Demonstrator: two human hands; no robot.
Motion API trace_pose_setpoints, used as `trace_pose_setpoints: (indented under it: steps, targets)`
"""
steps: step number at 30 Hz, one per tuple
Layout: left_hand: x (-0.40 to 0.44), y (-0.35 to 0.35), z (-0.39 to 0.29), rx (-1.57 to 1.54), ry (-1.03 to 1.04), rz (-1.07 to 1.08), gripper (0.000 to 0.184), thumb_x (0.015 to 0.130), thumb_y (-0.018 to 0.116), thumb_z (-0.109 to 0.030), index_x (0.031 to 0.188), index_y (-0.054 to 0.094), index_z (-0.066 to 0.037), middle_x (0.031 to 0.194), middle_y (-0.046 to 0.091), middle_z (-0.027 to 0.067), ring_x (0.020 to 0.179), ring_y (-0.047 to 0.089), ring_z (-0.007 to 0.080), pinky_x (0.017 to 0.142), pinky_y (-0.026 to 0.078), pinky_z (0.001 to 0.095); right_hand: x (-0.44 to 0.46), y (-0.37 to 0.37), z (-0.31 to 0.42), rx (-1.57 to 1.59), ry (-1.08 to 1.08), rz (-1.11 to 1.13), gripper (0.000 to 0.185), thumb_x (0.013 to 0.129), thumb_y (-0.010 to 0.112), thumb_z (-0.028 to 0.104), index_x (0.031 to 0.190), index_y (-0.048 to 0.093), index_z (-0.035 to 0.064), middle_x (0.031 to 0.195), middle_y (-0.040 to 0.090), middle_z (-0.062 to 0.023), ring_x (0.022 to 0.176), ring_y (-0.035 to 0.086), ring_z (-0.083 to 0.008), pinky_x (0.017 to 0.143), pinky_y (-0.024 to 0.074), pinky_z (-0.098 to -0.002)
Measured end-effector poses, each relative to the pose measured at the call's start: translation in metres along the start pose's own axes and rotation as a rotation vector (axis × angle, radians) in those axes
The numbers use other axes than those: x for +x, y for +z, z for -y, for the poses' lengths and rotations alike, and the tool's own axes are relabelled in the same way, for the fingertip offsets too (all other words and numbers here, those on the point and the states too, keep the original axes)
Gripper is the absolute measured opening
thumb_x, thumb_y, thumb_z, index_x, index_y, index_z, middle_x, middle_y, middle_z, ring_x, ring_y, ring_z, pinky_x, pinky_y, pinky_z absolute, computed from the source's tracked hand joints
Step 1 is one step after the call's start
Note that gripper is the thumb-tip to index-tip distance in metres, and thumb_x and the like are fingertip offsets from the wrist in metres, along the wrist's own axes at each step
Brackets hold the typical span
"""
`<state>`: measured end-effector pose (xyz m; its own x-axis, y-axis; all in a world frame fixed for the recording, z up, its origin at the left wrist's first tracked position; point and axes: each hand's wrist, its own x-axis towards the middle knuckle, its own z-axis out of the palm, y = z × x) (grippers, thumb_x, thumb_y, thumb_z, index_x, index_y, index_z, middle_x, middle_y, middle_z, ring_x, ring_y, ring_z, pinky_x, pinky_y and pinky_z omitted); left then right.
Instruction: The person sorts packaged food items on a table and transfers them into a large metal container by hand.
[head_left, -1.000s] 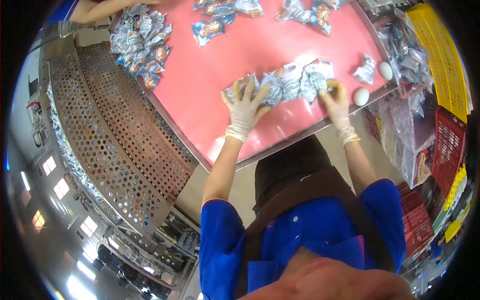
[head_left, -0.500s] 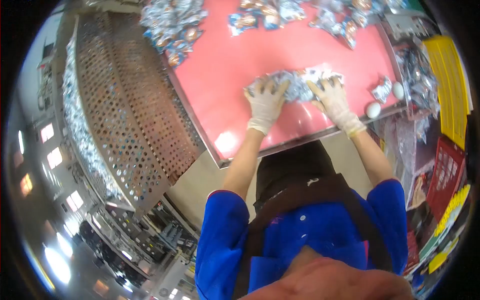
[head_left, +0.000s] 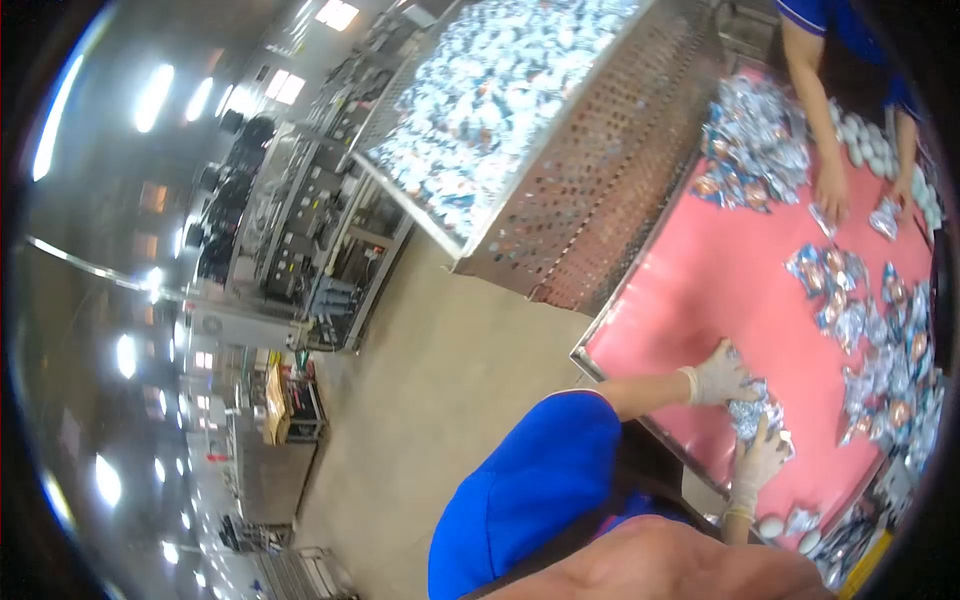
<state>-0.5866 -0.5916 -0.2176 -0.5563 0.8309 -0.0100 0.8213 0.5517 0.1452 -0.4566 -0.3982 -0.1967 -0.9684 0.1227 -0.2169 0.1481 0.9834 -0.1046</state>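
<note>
**Both gloved hands on a bunch of foil packets, pink surface**

Clock directions as pictured, centred on the bunch.

Foil packets (head_left: pixel 757 412), mostly silver, lie together near the cart-side edge of the pink surface (head_left: pixel 665 300). Left hand (head_left: pixel 718 376), in a whitish glove, touches them from 10 o'clock; its fingers are open and slightly bent. Right hand (head_left: pixel 760 462), gloved alike, comes in from 6 o'clock, fingers open and laid against the packets. Grip underneath: hidden.

At 12 o'clock, a big packet heap (head_left: pixel 755 145), silver with blue and orange. At 1 o'clock, a smaller cluster (head_left: pixel 828 285); at 3 o'clock, a broad spread of packets (head_left: pixel 895 375). White egg-shaped pieces (head_left: pixel 770 527) near the edge at 6 o'clock, a lone silver packet (head_left: pixel 802 519) just beside them. More white ovals (head_left: pixel 868 145) at 1 o'clock, by a co-worker's bare hands (head_left: pixel 831 192), each at a small packet.

At 11 o'clock, off the surface, stands a perforated metal cart (head_left: pixel 590 170), loaded with packets. Machinery (head_left: pixel 310 210) at 10 o'clock.
</note>
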Motion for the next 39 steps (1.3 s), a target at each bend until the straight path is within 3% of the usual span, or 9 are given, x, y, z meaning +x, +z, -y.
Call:
trace_pose_setpoints:
  steps: [4, 10, 14, 17, 18, 24, 25, 31, 39]
  targets:
    - [0.020, -0.031, 0.009, -0.091, 0.020, 0.284, 0.034, 0.085, 0.064, -0.049, 0.119, 0.063, -0.041, 0.108, 0.067, 0.0064, 0.106, 0.064, 0.0284, 0.084, 0.044, 0.0602, 0.003, 0.004, -0.009, 0.063, 0.004, 0.027, 0.079, 0.081, 0.077, 0.034, 0.151, 0.044, 0.0209, 0.138, 0.051, -0.0236, 0.128, 0.048, -0.0439, 0.106, 0.0394, -0.0561]
    - [0.074, -0.140, 0.033, -0.096, -0.025, 0.231, 0.046, 0.079, 0.072, -0.054, 0.124, 0.064, -0.044, 0.110, 0.067, 0.0063, 0.113, 0.060, 0.0293, 0.087, 0.045, 0.0590, 0.040, -0.088, -0.016, 0.491, -0.049, -0.182, 0.074, 0.087, 0.071, 0.019, 0.154, 0.040, 0.0182, 0.138, 0.054, -0.0242, 0.124, 0.051, -0.0453, 0.110, 0.0381, -0.0507]
    - [0.058, -0.289, 0.069, 0.300, 0.057, -0.258, 0.029, 0.087, 0.065, -0.040, 0.115, 0.067, -0.043, 0.097, 0.067, 0.0073, 0.097, 0.066, 0.0296, 0.082, 0.046, 0.0623, 0.090, -0.201, 0.013, 0.395, -0.325, -0.518, 0.067, 0.091, 0.066, 0.012, 0.153, 0.040, 0.0103, 0.147, 0.048, -0.0248, 0.134, 0.046, -0.0426, 0.112, 0.0360, -0.0475]
    - [-0.013, -0.403, 0.106, 0.381, 0.063, -0.549, 0.022, 0.083, 0.066, -0.033, 0.104, 0.067, -0.033, 0.084, 0.066, 0.0057, 0.085, 0.069, 0.0304, 0.073, 0.047, 0.0618, 0.110, -0.293, 0.091, 0.386, -0.457, -0.650, 0.063, 0.091, 0.065, 0.011, 0.151, 0.044, 0.0075, 0.147, 0.050, -0.0221, 0.135, 0.047, -0.0387, 0.113, 0.0357, -0.0449]
    - [-0.047, -0.444, 0.116, 0.356, -0.036, -0.381, 0.027, 0.081, 0.069, -0.035, 0.107, 0.066, -0.034, 0.085, 0.067, 0.0089, 0.086, 0.069, 0.0321, 0.071, 0.048, 0.0609, 0.120, -0.318, 0.123, 0.304, -0.572, -0.767, 0.062, 0.091, 0.065, 0.012, 0.150, 0.045, 0.0070, 0.144, 0.052, -0.0217, 0.134, 0.049, -0.0370, 0.112, 0.0360, -0.0444]
    - [-0.293, -0.521, 0.269, 0.418, -0.092, -0.739, 0.038, 0.078, 0.075, -0.030, 0.116, 0.068, -0.028, 0.074, 0.066, 0.0091, 0.072, 0.066, 0.0308, 0.063, 0.052, 0.0429, 0.124, -0.404, 0.424, 0.420, -0.972, -0.629, 0.061, 0.088, 0.066, 0.013, 0.145, 0.049, 0.0071, 0.134, 0.061, -0.0193, 0.120, 0.060, -0.0334, 0.103, 0.0454, -0.0401]
    - [-0.342, -0.535, 0.285, 0.400, -0.338, -0.537, 0.058, 0.077, 0.081, -0.029, 0.133, 0.065, -0.026, 0.093, 0.064, 0.0133, 0.087, 0.063, 0.0310, 0.075, 0.050, 0.0420, 0.131, -0.396, 0.482, 0.406, -1.027, -0.684, 0.061, 0.087, 0.067, 0.018, 0.145, 0.050, 0.0088, 0.133, 0.061, -0.0188, 0.120, 0.060, -0.0335, 0.101, 0.0465, -0.0400]
    - [-0.538, -0.505, 0.487, -0.227, -0.494, -0.285, 0.064, 0.077, 0.081, -0.018, 0.137, 0.062, -0.025, 0.101, 0.068, 0.0143, 0.099, 0.064, 0.0286, 0.088, 0.050, 0.0388, 0.153, -0.339, 0.755, 0.489, -0.860, 0.157, 0.069, 0.089, 0.064, 0.044, 0.143, 0.045, 0.0058, 0.120, 0.067, -0.0234, 0.112, 0.064, -0.0387, 0.095, 0.0498, -0.0440]
    - [-0.512, -0.408, 0.599, -0.319, -0.429, 0.277, 0.069, 0.080, 0.079, -0.027, 0.145, 0.054, -0.031, 0.133, 0.060, 0.0169, 0.119, 0.059, 0.0347, 0.101, 0.048, 0.0424, 0.175, -0.273, 0.799, 0.076, -0.740, 0.239, 0.075, 0.090, 0.063, 0.053, 0.136, 0.046, -0.0032, 0.118, 0.063, -0.0308, 0.104, 0.065, -0.0442, 0.090, 0.0521, -0.0492]
